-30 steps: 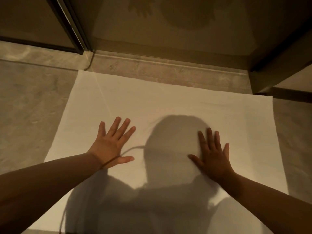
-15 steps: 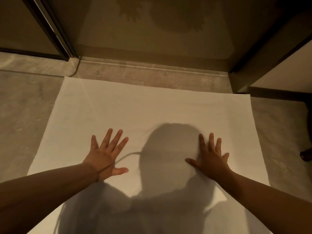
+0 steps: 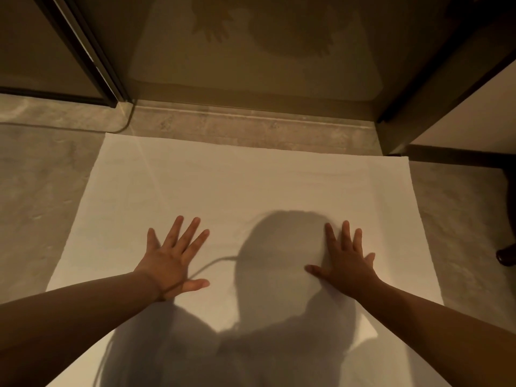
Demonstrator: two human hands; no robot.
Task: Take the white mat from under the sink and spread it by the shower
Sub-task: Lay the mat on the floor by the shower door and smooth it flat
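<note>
On the mat (image 3: 251, 191) by the shower step (image 3: 251, 127), I see my left hand (image 3: 170, 263) and right hand (image 3: 346, 263) pressed flat (fingers spread, holding nothing).

Dim, warm yellow-brown cast across the whole head view. Light comes from behind and above the person: a hard head-and-shoulders shadow falls forward on the white mat (image 3: 245, 185), covering its near middle and the right hand (image 3: 344, 263); the left hand (image 3: 174, 261) sits in the lit part. A thin cable-like shadow line crosses the mat beside the left hand. Brightest area is the mat's far half, no blown highlights. Faint hand and head shadows on the shower floor (image 3: 251, 65) beyond. Focus is decent in the centre; wide-angle bending shows on the door frames (image 3: 92, 54), and the corners go dark.
</note>
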